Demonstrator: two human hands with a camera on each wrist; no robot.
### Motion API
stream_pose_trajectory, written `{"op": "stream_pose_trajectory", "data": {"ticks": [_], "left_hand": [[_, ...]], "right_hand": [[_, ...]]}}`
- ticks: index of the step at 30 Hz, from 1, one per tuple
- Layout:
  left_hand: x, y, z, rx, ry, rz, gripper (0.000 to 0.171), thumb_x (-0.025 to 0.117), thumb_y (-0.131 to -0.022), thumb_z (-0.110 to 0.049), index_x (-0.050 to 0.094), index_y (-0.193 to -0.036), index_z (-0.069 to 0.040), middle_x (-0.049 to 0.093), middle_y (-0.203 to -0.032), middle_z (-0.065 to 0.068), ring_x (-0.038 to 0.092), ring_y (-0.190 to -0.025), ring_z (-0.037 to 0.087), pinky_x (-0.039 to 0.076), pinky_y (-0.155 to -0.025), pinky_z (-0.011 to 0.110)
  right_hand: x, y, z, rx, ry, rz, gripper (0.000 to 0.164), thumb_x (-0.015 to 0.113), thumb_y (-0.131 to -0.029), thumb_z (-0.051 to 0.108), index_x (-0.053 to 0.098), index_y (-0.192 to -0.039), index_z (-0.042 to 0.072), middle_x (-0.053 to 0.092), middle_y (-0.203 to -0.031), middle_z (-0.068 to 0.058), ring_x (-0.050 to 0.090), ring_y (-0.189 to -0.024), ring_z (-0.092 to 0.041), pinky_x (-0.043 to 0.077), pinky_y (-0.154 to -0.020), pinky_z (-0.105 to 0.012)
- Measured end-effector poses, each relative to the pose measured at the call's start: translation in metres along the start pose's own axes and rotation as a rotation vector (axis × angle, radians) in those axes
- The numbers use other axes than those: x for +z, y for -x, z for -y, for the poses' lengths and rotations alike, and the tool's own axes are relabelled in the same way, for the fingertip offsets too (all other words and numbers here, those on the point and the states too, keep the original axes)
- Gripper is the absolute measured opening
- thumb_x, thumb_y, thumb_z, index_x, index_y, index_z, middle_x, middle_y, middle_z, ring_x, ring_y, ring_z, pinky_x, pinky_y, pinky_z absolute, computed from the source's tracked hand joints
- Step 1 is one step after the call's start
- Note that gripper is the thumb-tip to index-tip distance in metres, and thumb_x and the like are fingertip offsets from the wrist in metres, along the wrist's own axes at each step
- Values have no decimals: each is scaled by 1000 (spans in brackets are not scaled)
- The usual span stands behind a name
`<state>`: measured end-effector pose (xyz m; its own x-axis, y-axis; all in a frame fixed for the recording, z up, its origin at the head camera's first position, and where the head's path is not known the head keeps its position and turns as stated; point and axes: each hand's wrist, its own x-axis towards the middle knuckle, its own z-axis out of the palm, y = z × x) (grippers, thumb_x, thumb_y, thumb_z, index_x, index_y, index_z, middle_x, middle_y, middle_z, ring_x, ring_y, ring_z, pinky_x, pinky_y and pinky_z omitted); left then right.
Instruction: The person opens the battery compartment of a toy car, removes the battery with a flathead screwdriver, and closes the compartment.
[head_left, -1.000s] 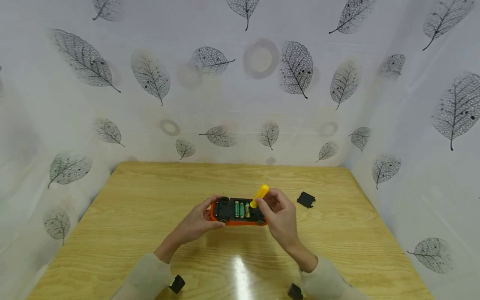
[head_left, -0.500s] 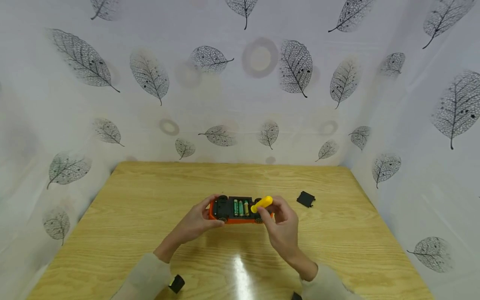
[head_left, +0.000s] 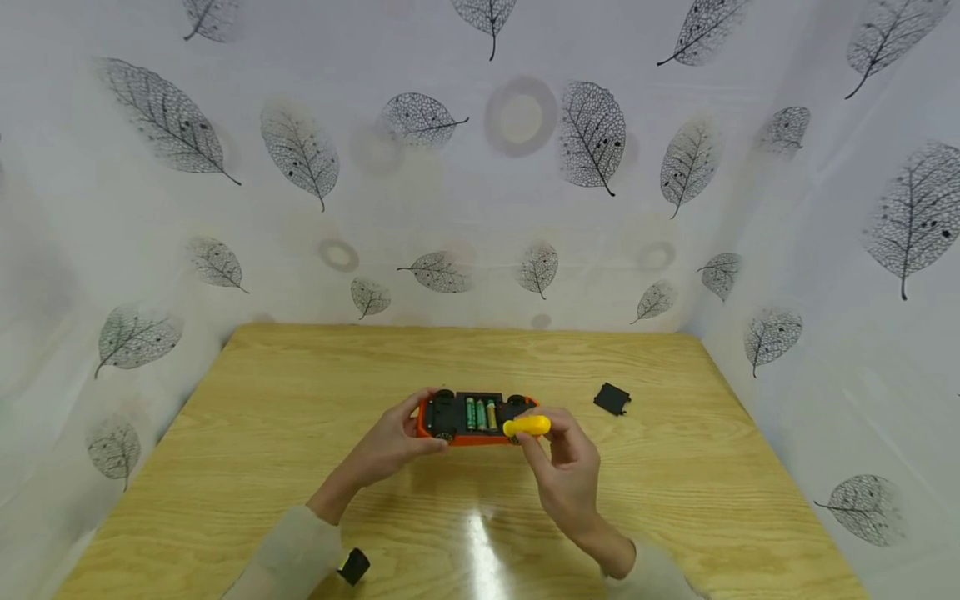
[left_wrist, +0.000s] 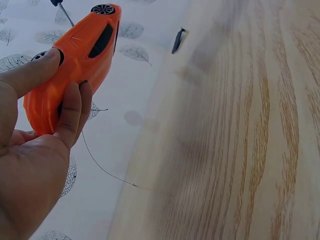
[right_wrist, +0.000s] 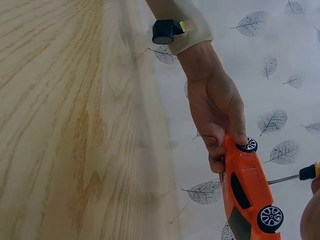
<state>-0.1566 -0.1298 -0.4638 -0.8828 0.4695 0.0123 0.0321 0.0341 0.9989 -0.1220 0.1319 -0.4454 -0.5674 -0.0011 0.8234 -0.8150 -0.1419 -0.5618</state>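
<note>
An orange toy car [head_left: 438, 414] is held belly up above the table, its battery compartment uncovered. Inside sit three batteries [head_left: 481, 414] in green and gold. My left hand [head_left: 388, 442] grips one end of the car, thumb by a wheel [right_wrist: 248, 145]. With thumb and fingers my right hand [head_left: 572, 471] pinches the yellow handle of a screwdriver [head_left: 531, 426] over the car's other end. Its metal shaft [right_wrist: 283, 179] reaches the car's underside between the wheels in the right wrist view; the tip is hidden there by the car body.
A black battery cover [head_left: 612, 399] lies on the wooden table [head_left: 315, 367], right of the hands. A white curtain with leaf prints [head_left: 442, 192] surrounds the table's back and sides. A small black camera [head_left: 354, 567] sits at the left sleeve.
The screwdriver's handle has tipped from pointing up and away to lying over toward the right. My right hand has shifted slightly right and nearer; the car has barely moved.
</note>
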Motion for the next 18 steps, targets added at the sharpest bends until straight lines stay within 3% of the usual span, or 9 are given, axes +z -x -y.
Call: {"op": "stream_pose_trajectory", "data": {"ticks": [18], "left_hand": [[-3, 1, -2, -22, 28, -20, 85, 75, -95, -5, 24, -162, -2, 37, -155, 32, 61, -125, 34, 59, -92, 35]], "right_hand": [[1, 14, 1, -75, -59, 15, 21, 68, -88, -22, 56, -105, -23, 65, -111, -27, 66, -108, -27, 57, -93, -30]]}}
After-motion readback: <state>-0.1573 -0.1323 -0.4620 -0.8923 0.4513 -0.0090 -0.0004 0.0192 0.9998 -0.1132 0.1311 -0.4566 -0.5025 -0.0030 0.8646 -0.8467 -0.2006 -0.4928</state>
